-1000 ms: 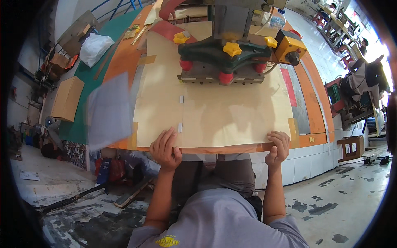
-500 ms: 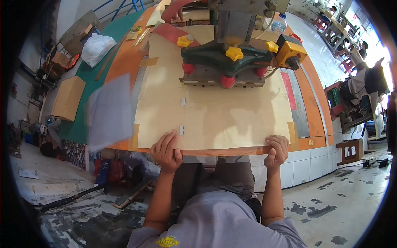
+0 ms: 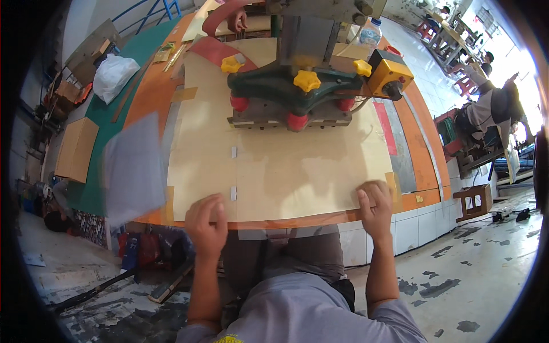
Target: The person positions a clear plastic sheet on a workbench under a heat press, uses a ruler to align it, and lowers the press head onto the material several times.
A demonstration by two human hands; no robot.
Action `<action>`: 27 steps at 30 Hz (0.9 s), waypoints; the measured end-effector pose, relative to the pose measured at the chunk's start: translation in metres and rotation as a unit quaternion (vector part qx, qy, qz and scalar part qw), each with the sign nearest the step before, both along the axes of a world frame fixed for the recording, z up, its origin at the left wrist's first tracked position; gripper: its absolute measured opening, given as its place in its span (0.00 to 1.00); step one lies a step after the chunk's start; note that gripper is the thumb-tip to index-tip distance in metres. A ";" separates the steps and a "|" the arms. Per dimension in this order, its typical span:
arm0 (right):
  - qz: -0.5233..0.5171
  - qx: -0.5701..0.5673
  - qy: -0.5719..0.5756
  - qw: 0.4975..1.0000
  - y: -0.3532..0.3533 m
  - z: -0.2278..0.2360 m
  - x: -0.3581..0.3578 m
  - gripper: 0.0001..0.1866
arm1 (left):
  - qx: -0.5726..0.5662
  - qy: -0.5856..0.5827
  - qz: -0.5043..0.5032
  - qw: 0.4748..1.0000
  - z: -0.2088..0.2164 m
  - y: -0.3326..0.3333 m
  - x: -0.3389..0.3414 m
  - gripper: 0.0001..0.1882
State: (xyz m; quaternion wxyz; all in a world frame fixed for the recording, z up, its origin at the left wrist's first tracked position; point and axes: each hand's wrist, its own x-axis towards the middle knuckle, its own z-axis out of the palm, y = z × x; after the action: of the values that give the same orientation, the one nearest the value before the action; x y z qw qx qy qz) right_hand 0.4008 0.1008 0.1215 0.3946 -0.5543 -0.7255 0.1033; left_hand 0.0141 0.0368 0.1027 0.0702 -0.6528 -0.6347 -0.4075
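Observation:
A large cream sheet lies on the orange table, with two small white strips on its left part. My left hand is at the sheet's near left edge, slightly blurred, its fingers curled and no object showing in them. At the near right corner, beside tan tape, my right hand has its fingers folded in, also with nothing visible in them. Whether either hand presses on the sheet I cannot tell. Beyond them a dark green press head with yellow knobs and red feet stands over the sheet's far part.
A translucent sheet hangs over the table's left side. Farther left are a cardboard box and a white plastic bag. A yellow control box sits right of the press. Another person's hand is at the far side.
My left fingers, flatter on the sheet before, have curled and drawn back; my right fingers have folded in more. The whole scene has shifted left and slightly down in view.

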 end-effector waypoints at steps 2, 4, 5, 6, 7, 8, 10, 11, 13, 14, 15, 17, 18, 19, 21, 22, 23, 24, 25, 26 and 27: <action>-0.010 -0.050 -0.083 0.995 0.025 0.014 0.002 0.09 | -0.144 -0.106 0.015 0.984 0.021 0.018 -0.008 0.07; 0.006 -0.034 -0.103 0.994 0.063 0.009 0.009 0.13 | -0.210 -0.146 0.005 0.967 0.038 0.052 -0.014 0.11; 0.024 -0.018 -0.123 0.992 0.083 0.007 0.012 0.18 | -0.198 -0.098 -0.036 0.975 0.036 0.072 -0.022 0.12; 0.025 -0.014 -0.123 0.992 0.100 0.006 0.011 0.18 | -0.184 -0.049 -0.075 0.979 0.032 0.091 -0.030 0.14; 0.038 -0.045 -0.138 0.989 0.116 0.005 0.009 0.21 | -0.180 -0.047 -0.071 0.980 0.030 0.109 -0.037 0.14; 0.048 -0.075 -0.156 0.984 0.129 0.004 0.009 0.24 | -0.179 -0.028 -0.102 0.978 0.025 0.128 -0.042 0.16; 0.046 -0.072 -0.141 0.986 0.153 -0.007 0.003 0.26 | -0.178 -0.005 -0.128 0.976 0.016 0.155 -0.046 0.18; 0.042 -0.072 -0.128 0.988 0.160 -0.010 0.000 0.27 | -0.180 0.000 -0.127 0.975 0.012 0.168 -0.044 0.18; 0.029 -0.059 -0.110 0.992 0.159 -0.018 -0.005 0.27 | -0.183 0.006 -0.127 0.975 0.002 0.180 -0.038 0.19; 0.015 -0.047 -0.093 0.994 0.158 -0.020 -0.008 0.26 | -0.170 0.017 -0.117 0.978 -0.004 0.182 -0.035 0.19; 0.014 -0.047 -0.092 0.995 0.160 -0.019 -0.008 0.26 | -0.157 0.027 -0.106 0.981 -0.008 0.183 -0.034 0.19; 0.037 -0.085 -0.054 0.994 0.159 -0.013 -0.007 0.21 | -0.170 0.014 -0.111 0.979 -0.007 0.183 -0.034 0.18; 0.034 -0.086 -0.055 0.994 0.160 -0.015 -0.005 0.21 | -0.182 0.003 -0.113 0.977 -0.007 0.184 -0.035 0.17; 0.037 -0.084 -0.052 0.994 0.161 -0.016 -0.006 0.18 | -0.182 0.003 -0.113 0.977 -0.007 0.183 -0.039 0.17; 0.040 -0.080 -0.049 0.995 0.159 -0.016 -0.004 0.15 | -0.180 -0.025 -0.152 0.972 -0.008 0.182 -0.045 0.19; 0.048 -0.072 -0.049 0.995 0.155 -0.011 -0.006 0.14 | -0.180 -0.025 -0.151 0.972 -0.006 0.179 -0.044 0.19; 0.057 -0.063 -0.048 0.995 0.151 -0.009 -0.007 0.13 | -0.181 -0.004 -0.173 0.968 -0.004 0.175 -0.042 0.20; 0.057 -0.063 -0.048 0.995 0.150 -0.009 -0.006 0.13 | -0.182 0.016 -0.194 0.964 -0.002 0.170 -0.040 0.21; 0.091 -0.063 -0.063 0.992 0.149 -0.007 -0.004 0.12 | -0.181 0.016 -0.195 0.964 0.001 0.166 -0.036 0.21; 0.125 -0.064 -0.078 0.987 0.147 -0.005 -0.002 0.12 | -0.173 0.027 -0.211 0.962 0.005 0.162 -0.032 0.21; 0.123 -0.064 -0.078 0.987 0.144 -0.004 -0.003 0.12 | -0.165 0.037 -0.226 0.959 0.009 0.159 -0.027 0.22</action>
State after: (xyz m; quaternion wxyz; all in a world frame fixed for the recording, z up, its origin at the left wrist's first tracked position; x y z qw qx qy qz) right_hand 0.3978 0.2444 0.1179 0.2852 -0.4910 -0.8087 0.1537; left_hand -0.0128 0.1958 0.1121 -0.1089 -0.7965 -0.5259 -0.2777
